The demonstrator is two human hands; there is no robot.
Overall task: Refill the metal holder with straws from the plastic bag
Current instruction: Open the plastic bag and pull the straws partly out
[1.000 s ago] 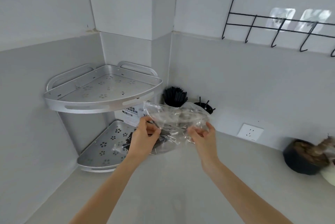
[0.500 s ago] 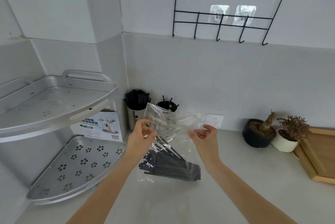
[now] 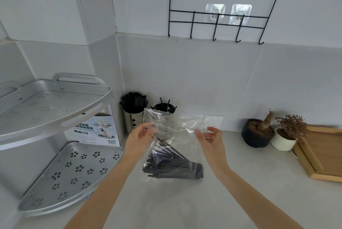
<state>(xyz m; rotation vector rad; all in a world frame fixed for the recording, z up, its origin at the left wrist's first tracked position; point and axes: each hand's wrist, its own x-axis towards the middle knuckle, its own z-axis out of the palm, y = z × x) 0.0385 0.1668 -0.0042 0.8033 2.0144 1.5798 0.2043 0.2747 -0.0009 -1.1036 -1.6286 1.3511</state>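
Straws are lying bunched in the bottom of a clear plastic bag, which is hanging above the grey counter between two raised hands. At the bag's upper corners, the left hand is pinching the film between thumb and fingertips, and the right hand is pinching the opposite edge with curled fingers. Behind the bag, by the wall, a metal holder packed with black straws is standing beside a second metal holder containing only a few. A two-tier corner shelf is sitting to the left; two potted plants and a wooden tray are sitting to the right.
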